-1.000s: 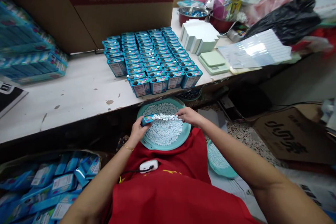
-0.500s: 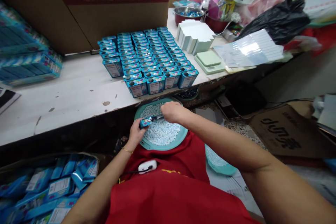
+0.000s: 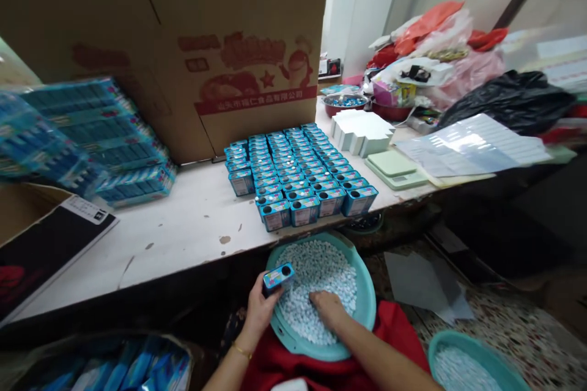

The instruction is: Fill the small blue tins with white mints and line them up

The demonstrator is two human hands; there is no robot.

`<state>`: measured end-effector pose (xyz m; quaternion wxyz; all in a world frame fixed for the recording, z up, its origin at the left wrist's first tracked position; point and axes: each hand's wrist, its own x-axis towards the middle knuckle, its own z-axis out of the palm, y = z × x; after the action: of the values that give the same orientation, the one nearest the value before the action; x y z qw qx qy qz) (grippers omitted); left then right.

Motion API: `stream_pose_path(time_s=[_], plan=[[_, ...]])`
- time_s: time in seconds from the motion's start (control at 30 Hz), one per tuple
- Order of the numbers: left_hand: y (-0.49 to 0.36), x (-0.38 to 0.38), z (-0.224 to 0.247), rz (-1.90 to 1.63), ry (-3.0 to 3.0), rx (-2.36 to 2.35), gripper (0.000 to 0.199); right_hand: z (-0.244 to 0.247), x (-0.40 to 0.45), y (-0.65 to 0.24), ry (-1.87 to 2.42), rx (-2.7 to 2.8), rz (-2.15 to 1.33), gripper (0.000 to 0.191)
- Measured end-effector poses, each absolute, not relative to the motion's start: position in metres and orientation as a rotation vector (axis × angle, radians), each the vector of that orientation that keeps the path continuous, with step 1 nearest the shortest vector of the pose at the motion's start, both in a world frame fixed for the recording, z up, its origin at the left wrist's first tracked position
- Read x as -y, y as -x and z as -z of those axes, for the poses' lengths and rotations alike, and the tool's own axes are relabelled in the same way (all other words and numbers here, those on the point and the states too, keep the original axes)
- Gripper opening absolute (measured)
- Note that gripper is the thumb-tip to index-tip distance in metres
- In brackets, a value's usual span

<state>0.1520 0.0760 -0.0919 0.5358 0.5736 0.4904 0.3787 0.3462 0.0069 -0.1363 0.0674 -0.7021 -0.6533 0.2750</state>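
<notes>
My left hand point(image 3: 262, 303) is wrapped round a small blue box point(image 3: 278, 277) with a dark round hole in its top, tilted over the left rim of a teal basin point(image 3: 367, 295). Pale blue and white pellets point(image 3: 321, 263) fill much of the basin. My right hand point(image 3: 328, 308) is down among the pellets with its fingers bent and the fingertips hidden, so what it holds cannot be made out. Beyond the basin, rows of similar blue boxes point(image 3: 305, 204) stand upright on the white table point(image 3: 183, 220).
A large cardboard box point(image 3: 257, 12) stands behind the table. White card pieces point(image 3: 362, 128), a pale green scale point(image 3: 395, 168) and plastic sheets point(image 3: 472, 146) lie at the right. A carton of blue packs point(image 3: 137, 372) is lower left; a second teal basin point(image 3: 486, 354) is lower right.
The view has shifted up and left. My right hand has moved away from the blue box and down into the pellets. The dark utensil between them no longer shows. My left hand still holds the box.
</notes>
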Motion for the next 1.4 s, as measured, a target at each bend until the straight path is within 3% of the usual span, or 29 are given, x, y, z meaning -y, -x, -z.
stream_pose_path(time_s=[0.27, 0.5, 0.7, 0.87, 1.07, 1.23, 1.4], plan=[[-0.144, -0.082, 0.075, -0.938, -1.310, -1.232, 0.039, 0.119, -0.008, -0.397, 2.038, 1.941, -1.123, 0.036], [-0.144, -0.084, 0.082, -0.922, -1.324, -1.251, 0.042, 0.046, -0.004, -0.437, 1.961, 1.745, -1.229, 0.035], [-0.156, -0.077, 0.084, -0.869, -1.491, -1.173, 0.039, -0.013, -0.020, -0.425, 1.937, 2.059, -1.001, 0.032], [-0.161, -0.073, 0.085, -0.855, -1.588, -1.136, 0.035, -0.042, -0.036, -0.399, 2.176, 2.372, -0.731, 0.030], [-0.163, -0.075, 0.092, -0.858, -1.681, -1.151, 0.034, -0.068, -0.046, -0.366, 2.298, 2.428, -0.678, 0.034], [-0.160, -0.078, 0.096, -0.834, -1.627, -1.147, 0.039, -0.069, -0.038, -0.392, 2.264, 2.405, -0.667, 0.032], [-0.149, -0.076, 0.096, -0.837, -1.576, -1.196, 0.043, -0.001, -0.015, -0.429, 2.307, 2.151, -0.736, 0.034]])
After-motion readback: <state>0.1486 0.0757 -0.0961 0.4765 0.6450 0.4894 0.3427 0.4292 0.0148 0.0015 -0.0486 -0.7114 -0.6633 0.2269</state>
